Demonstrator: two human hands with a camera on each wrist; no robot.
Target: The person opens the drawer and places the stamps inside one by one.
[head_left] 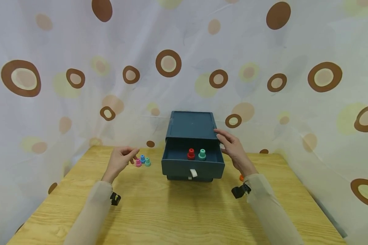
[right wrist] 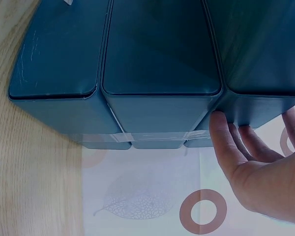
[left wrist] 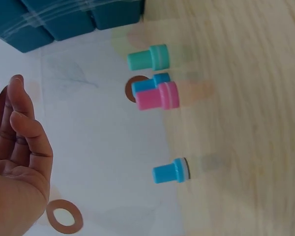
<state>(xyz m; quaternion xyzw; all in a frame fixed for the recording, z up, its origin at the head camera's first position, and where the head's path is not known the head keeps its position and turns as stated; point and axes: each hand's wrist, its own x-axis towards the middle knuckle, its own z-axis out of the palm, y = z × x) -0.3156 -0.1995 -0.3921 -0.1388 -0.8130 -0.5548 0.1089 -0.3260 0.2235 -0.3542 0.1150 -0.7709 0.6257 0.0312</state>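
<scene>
A dark teal drawer box (head_left: pixel 191 124) stands at the middle of the wooden table, its top drawer (head_left: pixel 192 166) pulled out. Inside stand a red peg (head_left: pixel 191 153) and a green peg (head_left: pixel 202 154). My right hand (head_left: pixel 223 139) rests with straight fingers against the box's right side; in the right wrist view its thumb (right wrist: pixel 220 129) touches the box (right wrist: pixel 157 64). My left hand (head_left: pixel 129 154) hovers left of the box, loosely curled and empty (left wrist: pixel 14 115). Just beyond it stand a pink peg (left wrist: pixel 158 96), a blue peg (left wrist: pixel 148 83), a teal peg (left wrist: pixel 148 58) and another blue peg (left wrist: pixel 171 172).
An orange piece (head_left: pixel 241 177) lies on the table (head_left: pixel 184 211) behind my right wrist. A spotted curtain (head_left: pixel 184 68) closes in the back and both sides. The drawer has a white pull tab (head_left: pixel 193 173) on its front.
</scene>
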